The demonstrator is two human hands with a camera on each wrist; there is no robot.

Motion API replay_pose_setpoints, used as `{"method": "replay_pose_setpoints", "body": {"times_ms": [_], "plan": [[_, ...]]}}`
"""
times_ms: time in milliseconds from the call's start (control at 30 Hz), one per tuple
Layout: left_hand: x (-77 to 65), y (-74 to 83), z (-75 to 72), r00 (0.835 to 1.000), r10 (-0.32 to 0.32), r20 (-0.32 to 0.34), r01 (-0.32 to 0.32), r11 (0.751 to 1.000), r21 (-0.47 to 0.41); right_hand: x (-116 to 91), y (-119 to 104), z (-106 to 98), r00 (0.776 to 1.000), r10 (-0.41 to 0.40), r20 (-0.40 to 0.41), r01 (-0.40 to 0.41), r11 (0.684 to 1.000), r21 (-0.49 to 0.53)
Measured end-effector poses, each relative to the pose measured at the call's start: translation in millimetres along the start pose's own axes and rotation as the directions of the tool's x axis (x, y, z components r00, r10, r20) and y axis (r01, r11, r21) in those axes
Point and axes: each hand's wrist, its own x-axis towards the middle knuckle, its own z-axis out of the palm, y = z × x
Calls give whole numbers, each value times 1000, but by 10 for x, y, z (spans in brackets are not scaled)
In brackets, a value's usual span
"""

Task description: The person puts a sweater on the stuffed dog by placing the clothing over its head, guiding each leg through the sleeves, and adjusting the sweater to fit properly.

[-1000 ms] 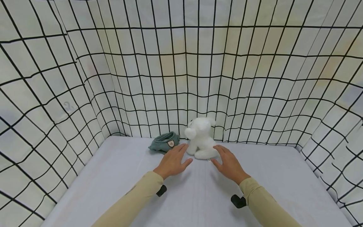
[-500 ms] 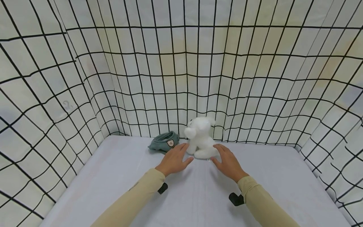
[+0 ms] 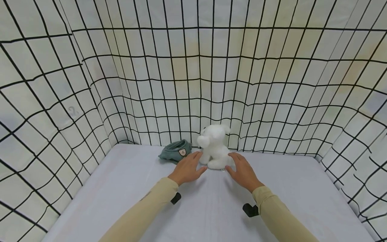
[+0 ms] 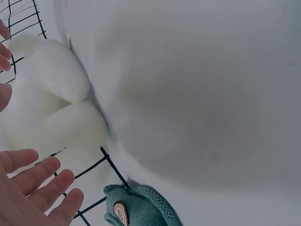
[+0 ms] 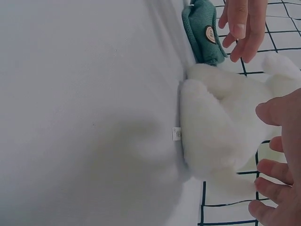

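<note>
- Item location: the white plush toy (image 3: pixel 215 151) sits upright at the far edge of the bench (image 3: pixel 211 215), close to the grid backdrop (image 3: pixel 198 55), between the two hands.
- Adjacent item: the teal knitted piece (image 3: pixel 176 150), bearing a small badge (image 3: pixel 182 152), lies to the plush toy's left; the head view shows a narrow gap between them.
- Left grip (image 3: pixel 186 169): released; fingers extended and parted, just beside the plush toy, holding nothing.
- Right grip (image 3: pixel 244 172): released; thumb and fingers spread at the opposite flank, holding nothing. Contact with the pile cannot be confirmed.
- Handling (judged): light, soft and compressible. The fluffy pile should resist slipping; breakage is unlikely. The knitted piece should behave as limp fabric.
- Hold point (judged): support both flanks of the lower body, palms facing, with light pressure. Avoid lifting by the white tag (image 5: pixel 176 133) at the base.
- Orientation: the long axis runs vertically, head (image 3: pixel 216 132) above the seated body. The front appears directed toward the person's left; whether it also turns toward the backdrop cannot be determined.
</note>
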Motion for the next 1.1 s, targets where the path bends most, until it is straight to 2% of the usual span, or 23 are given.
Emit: {"method": "replay_pose_setpoints", "body": {"times_ms": [333, 567, 733, 1000, 1100], "plan": [[89, -4, 54, 999, -35, 23, 36, 999, -18, 47, 35, 49, 1000, 21, -7, -21, 1000, -14], [150, -18, 89, 995, -64, 71, 72, 990, -120, 96, 44, 56, 998, 59, 23, -59, 998, 32], [192, -21, 142, 995, -71, 75, 84, 980, -179, 144, 65, 107, 995, 85, 44, -88, 995, 55], [263, 9, 203, 989, -124, 76, 141, 942, -306, 222, 103, 195, 989, 134, 60, -138, 987, 82], [290, 11, 237, 984, -154, 94, 178, 915, -362, 247, 122, 226, 988, 141, 70, -147, 986, 84]]}}
